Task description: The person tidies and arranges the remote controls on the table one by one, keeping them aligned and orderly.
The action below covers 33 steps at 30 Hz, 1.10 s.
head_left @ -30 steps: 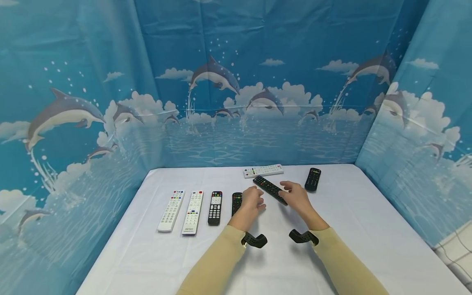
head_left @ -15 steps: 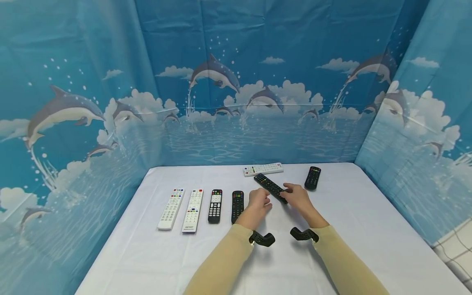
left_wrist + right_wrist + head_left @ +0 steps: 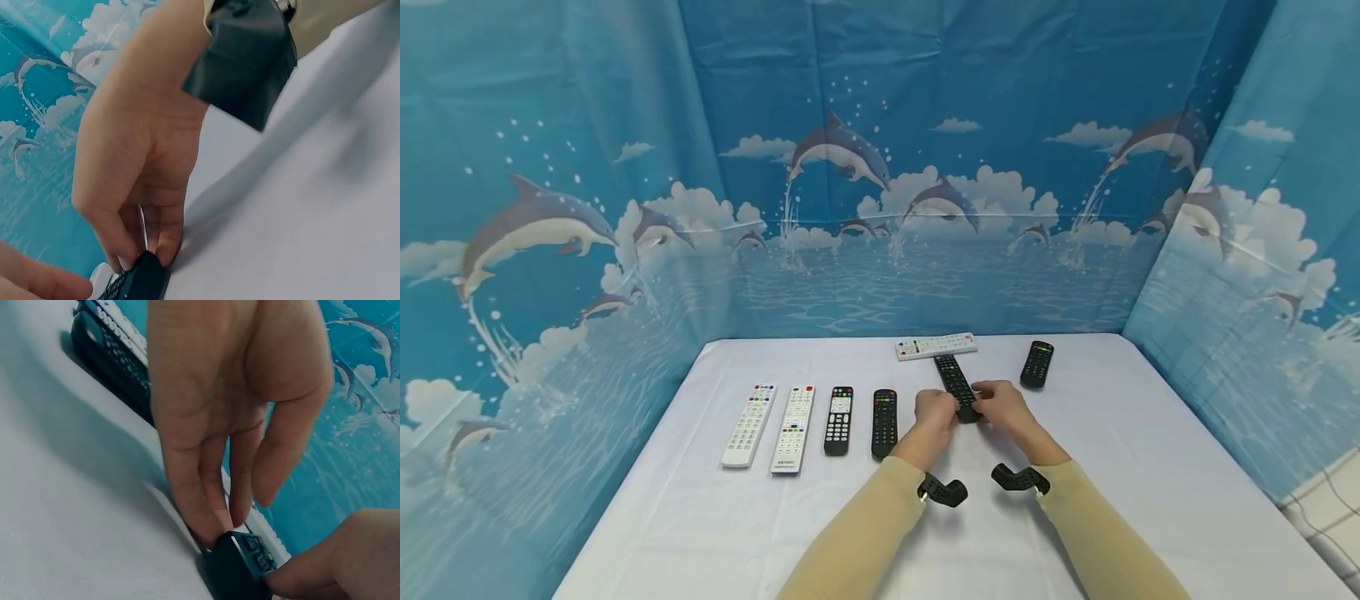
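A long black remote (image 3: 957,388) lies on the white table between both hands, its far end at a white remote (image 3: 936,346). My left hand (image 3: 934,408) pinches the left side of its near end. In the left wrist view, the left thumb and fingers (image 3: 165,247) meet at the dark remote (image 3: 147,281). From the other side my right hand (image 3: 1003,406) touches the remote's right edge with its fingertips. In the right wrist view the right thumb (image 3: 275,469) hangs apart from the remote (image 3: 234,569), while the fingers reach down to its side.
On the left lie two white remotes (image 3: 748,427) and two black remotes (image 3: 838,421), side by side. Another black remote (image 3: 1037,364) lies at the back right. Dolphin-printed curtains (image 3: 880,275) stand behind and beside the white table (image 3: 685,517).
My left hand has moved right, from apart to pinching the remote's near end. The remote has turned from slanted to more upright in view. The right hand has hardly moved.
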Each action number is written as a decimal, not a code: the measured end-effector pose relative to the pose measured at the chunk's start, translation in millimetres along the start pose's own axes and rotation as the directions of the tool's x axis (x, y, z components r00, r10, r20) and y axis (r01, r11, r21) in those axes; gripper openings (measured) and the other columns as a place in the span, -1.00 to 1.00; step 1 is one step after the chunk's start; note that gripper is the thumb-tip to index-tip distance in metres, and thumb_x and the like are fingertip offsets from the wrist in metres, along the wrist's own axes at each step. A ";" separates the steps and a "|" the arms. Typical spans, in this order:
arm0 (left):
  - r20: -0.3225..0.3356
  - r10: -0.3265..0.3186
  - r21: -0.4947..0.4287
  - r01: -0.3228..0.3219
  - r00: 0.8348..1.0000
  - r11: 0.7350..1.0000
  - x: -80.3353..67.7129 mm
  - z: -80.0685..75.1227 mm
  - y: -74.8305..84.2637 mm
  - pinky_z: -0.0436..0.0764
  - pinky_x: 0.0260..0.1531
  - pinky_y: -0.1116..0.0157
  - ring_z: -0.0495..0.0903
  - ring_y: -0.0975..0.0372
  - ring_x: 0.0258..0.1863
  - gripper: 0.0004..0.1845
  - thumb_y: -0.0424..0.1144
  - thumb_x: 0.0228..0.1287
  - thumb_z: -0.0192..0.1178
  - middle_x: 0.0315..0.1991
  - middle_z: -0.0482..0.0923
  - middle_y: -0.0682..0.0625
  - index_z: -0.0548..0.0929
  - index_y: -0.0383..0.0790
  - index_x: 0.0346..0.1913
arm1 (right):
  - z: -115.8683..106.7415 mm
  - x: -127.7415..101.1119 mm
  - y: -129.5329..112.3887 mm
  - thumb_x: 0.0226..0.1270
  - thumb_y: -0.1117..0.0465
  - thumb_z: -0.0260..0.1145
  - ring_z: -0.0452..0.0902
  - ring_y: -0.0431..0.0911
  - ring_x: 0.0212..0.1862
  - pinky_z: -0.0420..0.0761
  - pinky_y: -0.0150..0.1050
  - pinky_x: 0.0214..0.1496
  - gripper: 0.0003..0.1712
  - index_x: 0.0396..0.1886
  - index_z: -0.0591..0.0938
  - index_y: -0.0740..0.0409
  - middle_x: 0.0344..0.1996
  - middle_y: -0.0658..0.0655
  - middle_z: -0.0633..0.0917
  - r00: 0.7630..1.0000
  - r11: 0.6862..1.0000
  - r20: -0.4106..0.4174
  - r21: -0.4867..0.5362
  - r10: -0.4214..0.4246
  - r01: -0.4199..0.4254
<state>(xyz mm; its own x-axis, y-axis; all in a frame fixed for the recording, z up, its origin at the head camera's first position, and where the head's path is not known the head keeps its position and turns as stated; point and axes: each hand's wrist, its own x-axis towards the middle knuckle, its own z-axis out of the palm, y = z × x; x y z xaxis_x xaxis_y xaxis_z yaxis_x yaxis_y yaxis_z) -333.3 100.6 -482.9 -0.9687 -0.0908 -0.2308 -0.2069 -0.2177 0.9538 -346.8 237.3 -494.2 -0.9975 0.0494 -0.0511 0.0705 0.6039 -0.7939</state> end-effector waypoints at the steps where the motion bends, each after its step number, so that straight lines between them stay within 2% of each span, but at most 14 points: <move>1: 0.000 0.006 0.008 -0.006 1.000 1.000 0.7 -0.7 -1.0 0.45 -0.56 0.42 0.45 0.25 -0.49 -0.52 -0.70 -0.10 0.06 -0.08 0.60 -0.31 0.58 -0.67 0.01 | -0.8 0.2 0.4 0.28 0.42 0.22 0.60 -0.07 -0.32 0.63 -0.26 -0.40 -0.46 0.28 0.52 0.45 -0.01 0.39 0.65 1.000 1.000 0.010 0.010 -0.001 0.001; 4: 0.002 0.017 0.014 -0.017 1.000 1.000 2.8 -2.6 -3.8 0.40 -0.60 0.43 0.43 0.26 -0.52 -0.52 -0.73 -0.16 0.07 -0.08 0.64 -0.33 0.65 -0.62 -0.04 | -4.1 0.6 0.1 0.31 0.43 0.22 0.61 -0.07 -0.30 0.65 -0.24 -0.36 -0.48 0.28 0.52 0.46 0.04 0.41 0.63 0.998 0.998 0.052 0.063 0.021 -0.025; 10: 0.000 0.004 0.005 -0.004 1.000 1.000 4.7 -5.5 -5.6 0.55 -0.45 0.37 0.53 0.22 -0.38 -0.51 -0.73 -0.12 0.17 -0.04 0.67 -0.27 0.69 -0.53 0.00 | -9.9 -2.3 -4.9 0.35 0.44 0.21 0.61 -0.01 -0.10 0.70 -0.21 -0.21 -0.47 0.31 0.48 0.47 0.19 0.46 0.55 0.993 0.988 0.105 0.137 0.052 -0.066; 16: 0.007 -0.010 -0.021 0.010 1.000 1.000 2.2 -8.4 -1.4 0.66 -0.29 0.29 0.60 0.18 -0.28 -0.52 -0.74 -0.07 0.22 -0.05 0.68 -0.23 0.70 -0.49 0.01 | -13.0 -5.8 -11.2 0.35 0.49 0.23 0.58 -0.03 -0.14 0.71 -0.18 -0.17 -0.45 0.35 0.45 0.45 0.03 0.37 0.57 0.991 0.969 0.114 0.228 0.071 -0.096; 20: 0.017 -0.012 -0.053 0.013 1.000 0.999 -0.2 -12.8 3.5 0.66 -0.28 0.30 0.62 0.16 -0.22 -0.52 -0.74 -0.06 0.23 -0.08 0.69 -0.20 0.72 -0.45 0.01 | -14.8 -7.1 -16.6 0.34 0.49 0.24 0.59 -0.06 -0.16 0.72 -0.14 -0.10 -0.43 0.36 0.45 0.44 -0.03 0.33 0.57 0.992 0.960 0.115 0.265 0.058 -0.087; 27: 0.047 0.017 -0.064 -0.014 0.999 0.998 -3.6 -20.4 12.6 0.65 -0.25 0.26 0.63 0.18 -0.27 -0.53 -0.72 -0.04 0.23 -0.14 0.70 -0.17 0.72 -0.42 0.01 | -18.5 -9.3 -27.1 0.35 0.45 0.28 0.62 -0.02 -0.11 0.70 -0.01 0.00 -0.35 0.43 0.39 0.37 0.02 0.32 0.57 0.993 0.958 0.117 0.281 0.034 -0.066; 33: 0.063 0.027 -0.050 -0.024 0.998 0.998 -12.5 -30.1 20.5 0.68 -0.15 0.28 0.66 0.17 -0.18 -0.53 -0.68 0.00 0.25 -0.11 0.65 -0.13 0.72 -0.36 0.04 | -19.2 -14.7 -35.2 0.33 0.42 0.31 0.62 0.04 -0.01 0.71 -0.10 -0.04 -0.29 0.48 0.36 0.28 0.10 0.33 0.56 0.993 0.960 0.114 0.276 0.023 -0.053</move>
<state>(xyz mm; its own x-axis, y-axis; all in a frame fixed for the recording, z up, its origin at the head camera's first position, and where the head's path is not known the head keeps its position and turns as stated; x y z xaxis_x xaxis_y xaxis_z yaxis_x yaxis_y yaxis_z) -321.2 68.0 -466.2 -0.9806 -0.0354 -0.1925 -0.1766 -0.2639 0.9482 -334.5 230.6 -453.8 -0.9901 -0.0278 -0.1375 0.1187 0.3573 -0.9264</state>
